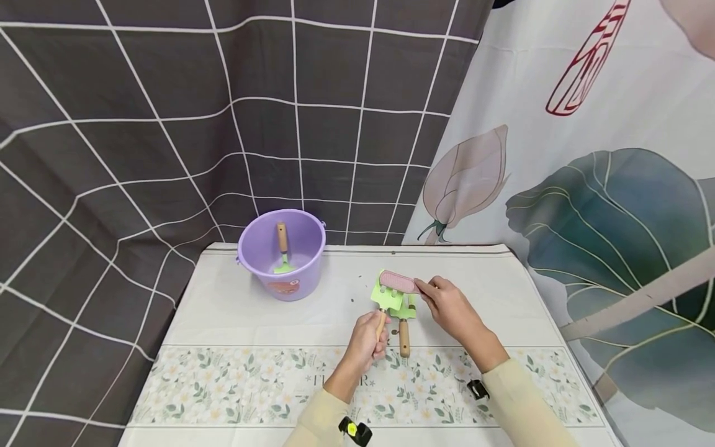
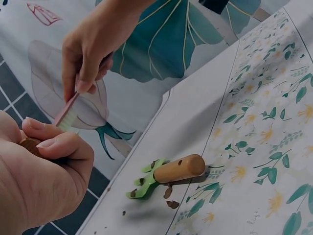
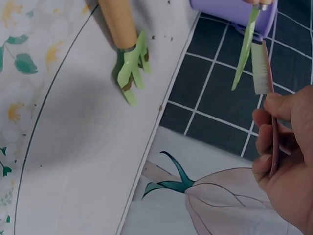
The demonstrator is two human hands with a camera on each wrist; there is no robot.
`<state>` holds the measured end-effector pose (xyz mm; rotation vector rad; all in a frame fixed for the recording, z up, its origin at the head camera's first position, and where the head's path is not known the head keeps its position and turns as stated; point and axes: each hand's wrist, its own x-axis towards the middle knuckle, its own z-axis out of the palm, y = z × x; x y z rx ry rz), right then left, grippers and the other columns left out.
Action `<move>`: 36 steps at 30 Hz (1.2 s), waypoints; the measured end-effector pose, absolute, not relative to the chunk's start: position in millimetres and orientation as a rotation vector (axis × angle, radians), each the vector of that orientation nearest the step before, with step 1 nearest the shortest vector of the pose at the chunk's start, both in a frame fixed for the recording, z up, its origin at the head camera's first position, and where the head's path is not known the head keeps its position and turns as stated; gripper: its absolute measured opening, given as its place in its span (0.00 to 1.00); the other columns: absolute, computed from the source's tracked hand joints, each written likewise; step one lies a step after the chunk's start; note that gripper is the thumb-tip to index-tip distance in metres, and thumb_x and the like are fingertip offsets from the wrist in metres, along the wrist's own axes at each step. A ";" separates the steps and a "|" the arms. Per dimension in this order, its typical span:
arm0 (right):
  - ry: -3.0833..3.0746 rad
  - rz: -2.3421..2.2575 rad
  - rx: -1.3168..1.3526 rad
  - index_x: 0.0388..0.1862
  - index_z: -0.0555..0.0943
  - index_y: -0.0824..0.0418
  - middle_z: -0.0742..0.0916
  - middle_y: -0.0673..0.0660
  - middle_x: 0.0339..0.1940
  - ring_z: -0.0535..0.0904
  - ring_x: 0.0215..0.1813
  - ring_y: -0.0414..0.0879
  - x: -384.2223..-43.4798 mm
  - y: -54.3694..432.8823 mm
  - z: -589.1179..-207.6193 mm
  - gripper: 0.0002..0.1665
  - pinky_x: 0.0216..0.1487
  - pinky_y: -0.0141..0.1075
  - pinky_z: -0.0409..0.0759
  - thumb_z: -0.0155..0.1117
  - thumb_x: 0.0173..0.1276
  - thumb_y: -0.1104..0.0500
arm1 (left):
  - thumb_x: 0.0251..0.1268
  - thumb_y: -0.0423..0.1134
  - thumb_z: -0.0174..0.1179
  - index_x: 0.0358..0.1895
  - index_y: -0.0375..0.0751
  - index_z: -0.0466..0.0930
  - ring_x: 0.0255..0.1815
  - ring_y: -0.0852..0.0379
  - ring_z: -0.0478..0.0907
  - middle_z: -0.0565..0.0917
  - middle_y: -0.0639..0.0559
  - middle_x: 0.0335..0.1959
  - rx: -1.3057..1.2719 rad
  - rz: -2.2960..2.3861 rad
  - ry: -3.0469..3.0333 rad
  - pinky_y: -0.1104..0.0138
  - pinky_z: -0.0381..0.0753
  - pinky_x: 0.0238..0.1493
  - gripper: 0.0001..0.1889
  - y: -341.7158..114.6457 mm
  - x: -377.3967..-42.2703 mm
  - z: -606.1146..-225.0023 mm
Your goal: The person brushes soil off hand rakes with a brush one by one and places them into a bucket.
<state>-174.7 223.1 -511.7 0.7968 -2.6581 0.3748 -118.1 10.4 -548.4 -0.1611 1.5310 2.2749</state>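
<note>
My left hand (image 1: 365, 340) grips the wooden handle of a small garden spade (image 1: 385, 300), holding its green blade up off the table. In my right hand (image 1: 449, 308) is a pink brush (image 1: 400, 282), its pale bristles turned toward the spade. The brush overlaps the blade in the head view; whether they touch, I cannot tell. In the right wrist view, bristles (image 3: 260, 68) stand close beside the blade (image 3: 246, 46), seen edge-on. Below the hands lies a green garden fork (image 2: 178, 168) with a wooden handle and brown dirt on its tines.
A purple bucket (image 1: 313, 264) stands at the back left of the table, with another green, wooden-handled tool (image 1: 282, 239) inside. Brown crumbs (image 2: 172, 204) are scattered near the fork. A white tablecloth (image 1: 223, 323) with a floral band covers the table. Curtains (image 1: 335, 136) hang behind.
</note>
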 end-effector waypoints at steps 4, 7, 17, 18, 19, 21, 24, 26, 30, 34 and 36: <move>-2.736 0.408 0.803 0.60 0.85 0.62 0.82 0.54 0.35 0.74 0.31 0.40 -168.8 225.3 -506.0 0.18 0.29 0.34 0.77 0.69 0.71 0.64 | 0.86 0.42 0.34 0.47 0.33 0.72 0.10 0.69 0.58 0.66 0.60 0.17 -0.161 2.281 1.528 0.78 0.57 0.09 0.18 10.8 -120.3 -549.8; -2.776 0.405 0.828 0.58 0.86 0.62 0.82 0.53 0.34 0.71 0.30 0.39 -166.6 225.0 -502.7 0.17 0.28 0.32 0.74 0.68 0.72 0.64 | 0.86 0.43 0.34 0.47 0.33 0.72 0.10 0.69 0.59 0.66 0.60 0.17 -0.165 2.281 1.533 0.78 0.57 0.09 0.19 11.0 -121.0 -550.3; -2.731 0.326 0.835 0.56 0.87 0.64 0.82 0.55 0.32 0.75 0.29 0.43 -167.1 217.0 -504.5 0.16 0.28 0.35 0.77 0.70 0.70 0.65 | 0.87 0.44 0.35 0.44 0.39 0.71 0.11 0.68 0.59 0.66 0.60 0.17 -0.179 2.227 1.653 0.76 0.58 0.11 0.17 13.3 -119.9 -549.7; -2.728 0.315 0.828 0.57 0.87 0.64 0.82 0.55 0.32 0.75 0.29 0.44 -167.5 216.7 -505.2 0.16 0.29 0.36 0.78 0.70 0.70 0.65 | 0.87 0.44 0.35 0.44 0.40 0.71 0.11 0.68 0.59 0.66 0.60 0.17 -0.184 2.226 1.656 0.76 0.58 0.10 0.16 13.5 -119.7 -549.6; -2.725 0.306 0.817 0.57 0.87 0.64 0.82 0.56 0.33 0.76 0.30 0.45 -168.1 216.6 -506.1 0.16 0.29 0.37 0.79 0.70 0.70 0.65 | 0.87 0.44 0.35 0.44 0.40 0.71 0.11 0.68 0.59 0.66 0.60 0.17 -0.186 2.225 1.660 0.76 0.58 0.10 0.16 13.7 -119.5 -549.7; -2.722 0.301 0.787 0.57 0.86 0.65 0.82 0.57 0.33 0.77 0.30 0.46 -169.4 216.6 -507.6 0.17 0.30 0.38 0.80 0.69 0.70 0.66 | 0.86 0.44 0.35 0.44 0.40 0.71 0.11 0.68 0.59 0.66 0.60 0.17 -0.188 2.224 1.665 0.76 0.58 0.10 0.16 13.9 -119.1 -549.7; -2.728 0.320 0.719 0.59 0.85 0.66 0.82 0.58 0.34 0.78 0.31 0.47 -170.1 219.6 -509.7 0.18 0.30 0.39 0.82 0.69 0.71 0.65 | 0.86 0.44 0.36 0.44 0.40 0.72 0.11 0.69 0.59 0.67 0.60 0.17 -0.184 2.225 1.661 0.77 0.58 0.10 0.16 15.8 -118.4 -549.6; -2.736 0.352 0.682 0.60 0.85 0.66 0.82 0.58 0.34 0.78 0.31 0.47 -170.1 221.4 -509.4 0.19 0.30 0.39 0.82 0.68 0.72 0.65 | 0.86 0.44 0.37 0.45 0.39 0.72 0.10 0.69 0.59 0.67 0.60 0.17 -0.184 2.229 1.655 0.77 0.58 0.10 0.16 16.1 -118.2 -549.1; -2.773 0.434 0.670 0.62 0.84 0.65 0.82 0.57 0.35 0.77 0.32 0.44 -167.3 224.4 -506.1 0.19 0.30 0.38 0.80 0.67 0.73 0.65 | 0.86 0.44 0.37 0.46 0.38 0.72 0.10 0.69 0.59 0.67 0.60 0.17 -0.181 2.244 1.622 0.78 0.57 0.10 0.16 16.0 -118.7 -547.6; -2.832 0.517 0.734 0.62 0.84 0.63 0.83 0.54 0.36 0.73 0.31 0.39 -162.4 224.0 -502.9 0.19 0.29 0.32 0.76 0.66 0.74 0.64 | 0.86 0.44 0.37 0.46 0.39 0.72 0.11 0.69 0.59 0.67 0.60 0.17 -0.175 2.253 1.591 0.78 0.57 0.10 0.16 15.3 -119.7 -546.9; -2.846 0.535 0.766 0.61 0.84 0.64 0.83 0.53 0.36 0.72 0.30 0.37 -160.4 222.2 -502.1 0.19 0.27 0.30 0.74 0.66 0.74 0.64 | 0.86 0.44 0.36 0.45 0.40 0.72 0.11 0.69 0.59 0.67 0.60 0.17 -0.172 2.249 1.592 0.78 0.57 0.10 0.16 15.5 -120.1 -547.4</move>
